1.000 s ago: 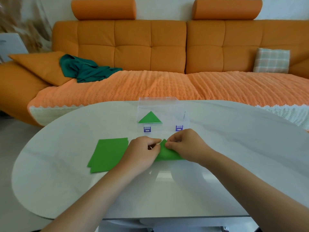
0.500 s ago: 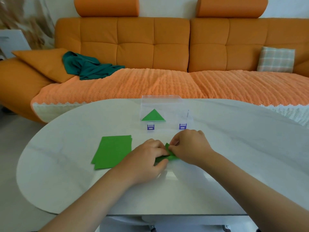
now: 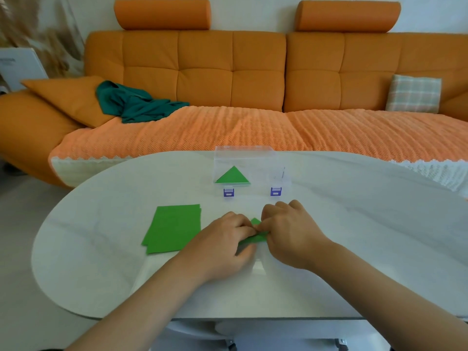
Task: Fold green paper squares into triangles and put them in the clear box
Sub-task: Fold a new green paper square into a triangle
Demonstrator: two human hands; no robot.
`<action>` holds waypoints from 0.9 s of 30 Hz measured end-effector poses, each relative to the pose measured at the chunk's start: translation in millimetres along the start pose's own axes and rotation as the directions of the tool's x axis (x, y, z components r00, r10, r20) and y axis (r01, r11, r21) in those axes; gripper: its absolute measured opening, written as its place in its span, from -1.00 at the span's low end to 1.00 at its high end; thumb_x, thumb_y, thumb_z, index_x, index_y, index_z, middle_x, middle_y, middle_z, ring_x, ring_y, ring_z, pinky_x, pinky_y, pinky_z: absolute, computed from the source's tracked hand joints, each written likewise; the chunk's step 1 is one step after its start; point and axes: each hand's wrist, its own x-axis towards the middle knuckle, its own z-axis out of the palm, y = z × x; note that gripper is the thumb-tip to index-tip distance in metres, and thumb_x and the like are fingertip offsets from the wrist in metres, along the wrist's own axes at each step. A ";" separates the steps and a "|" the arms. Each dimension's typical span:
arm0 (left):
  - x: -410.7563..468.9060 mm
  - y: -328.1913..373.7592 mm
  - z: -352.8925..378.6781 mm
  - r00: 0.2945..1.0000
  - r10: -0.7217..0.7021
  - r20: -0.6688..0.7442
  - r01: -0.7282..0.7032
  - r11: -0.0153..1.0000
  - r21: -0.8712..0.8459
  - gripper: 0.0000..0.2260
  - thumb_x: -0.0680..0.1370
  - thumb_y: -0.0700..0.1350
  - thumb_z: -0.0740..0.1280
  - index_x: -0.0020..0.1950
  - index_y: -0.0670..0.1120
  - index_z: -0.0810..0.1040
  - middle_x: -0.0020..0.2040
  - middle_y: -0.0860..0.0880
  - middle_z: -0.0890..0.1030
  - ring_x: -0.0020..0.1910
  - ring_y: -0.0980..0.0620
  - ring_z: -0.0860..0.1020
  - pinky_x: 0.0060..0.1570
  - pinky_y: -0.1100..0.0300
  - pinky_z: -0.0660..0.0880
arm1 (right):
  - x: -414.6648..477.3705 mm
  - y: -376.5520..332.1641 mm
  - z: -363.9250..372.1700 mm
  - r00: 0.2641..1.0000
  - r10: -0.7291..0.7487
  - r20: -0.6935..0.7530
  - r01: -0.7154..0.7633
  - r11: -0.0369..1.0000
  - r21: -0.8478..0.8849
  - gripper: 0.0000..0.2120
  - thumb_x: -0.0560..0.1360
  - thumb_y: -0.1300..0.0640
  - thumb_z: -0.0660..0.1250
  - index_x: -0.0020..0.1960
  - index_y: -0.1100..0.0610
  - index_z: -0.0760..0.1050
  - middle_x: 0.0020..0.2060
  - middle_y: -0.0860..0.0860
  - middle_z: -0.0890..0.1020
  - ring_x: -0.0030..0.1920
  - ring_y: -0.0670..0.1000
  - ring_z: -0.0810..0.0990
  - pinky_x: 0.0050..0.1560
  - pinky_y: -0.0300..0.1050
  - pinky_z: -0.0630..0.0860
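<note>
A green paper piece (image 3: pixel 254 238) lies on the white table between my two hands, mostly hidden by them. My left hand (image 3: pixel 225 243) pinches its left part with curled fingers. My right hand (image 3: pixel 291 231) grips its right part, knuckles up. A stack of flat green paper squares (image 3: pixel 173 230) lies just left of my left hand. Behind the hands stands the clear box (image 3: pixel 244 154) with two purple latches; one folded green triangle (image 3: pixel 233 176) lies inside on its left side.
The white oval table (image 3: pixel 354 236) has its front edge close to me. An orange sofa (image 3: pixel 228 72) runs behind it, with a dark green cloth (image 3: pixel 134 102) and a checked cushion (image 3: pixel 414 93).
Both hands have closed in over the green paper, which shows less than before. The camera has shifted slightly; the stack and box have stayed put.
</note>
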 end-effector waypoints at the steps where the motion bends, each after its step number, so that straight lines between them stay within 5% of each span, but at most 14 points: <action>1: -1.6 1.1 -0.3 1.000 0.003 0.008 -0.003 1.000 0.020 -0.64 0.57 0.07 0.22 0.32 0.02 0.57 0.15 0.10 0.52 0.19 0.15 0.39 0.20 0.16 0.42 | -1.3 -0.7 -0.8 1.000 0.003 0.008 -0.003 1.000 0.014 -0.42 0.35 0.17 -0.04 0.16 -0.12 0.60 -0.06 -0.06 0.53 -0.12 0.08 0.45 -0.06 -0.02 0.33; 5: -10.2 8.3 1.8 0.996 0.048 0.077 -0.065 0.968 0.243 -0.44 0.57 0.23 0.02 0.38 -0.05 0.49 0.26 0.01 0.48 0.26 0.03 0.38 0.27 0.10 0.38 | -2.6 -1.2 0.3 1.000 0.014 0.015 -0.015 0.998 0.056 -0.39 0.35 0.16 -0.04 0.23 -0.16 0.58 -0.01 -0.07 0.52 -0.07 0.07 0.44 -0.04 -0.02 0.29; 9: -18.2 16.6 5.7 0.996 0.073 0.048 -0.085 0.937 0.338 -0.43 0.58 0.24 0.03 0.36 -0.11 0.49 0.24 -0.02 0.50 0.26 -0.03 0.40 0.30 0.10 0.36 | -4.7 -2.0 2.6 1.000 0.029 0.002 -0.029 0.999 0.034 -0.43 0.40 0.12 -0.04 0.23 -0.17 0.57 0.01 -0.09 0.52 -0.06 0.07 0.44 -0.02 -0.02 0.28; 22: -30.0 22.2 9.5 0.996 -0.033 0.082 0.023 0.993 0.117 -0.49 0.57 0.28 0.11 0.38 0.00 0.40 0.34 0.12 0.36 0.32 0.14 0.29 0.34 0.15 0.32 | -11.9 -6.2 -0.7 0.999 0.041 0.015 -0.041 0.999 0.009 -0.47 0.43 0.02 -0.07 0.22 -0.08 0.56 0.09 -0.06 0.49 0.03 0.04 0.41 0.09 -0.01 0.24; 27: -30.7 22.6 10.9 0.995 -0.047 0.091 0.037 0.993 0.114 -0.43 0.53 0.34 0.09 0.42 0.06 0.38 0.34 0.16 0.34 0.34 0.15 0.27 0.36 0.16 0.30 | -23.2 -5.9 -5.0 1.000 0.007 0.021 -0.007 1.000 0.010 -0.35 0.41 -0.04 -0.17 0.33 -0.08 0.49 0.27 -0.03 0.45 0.23 0.06 0.37 0.24 0.00 0.26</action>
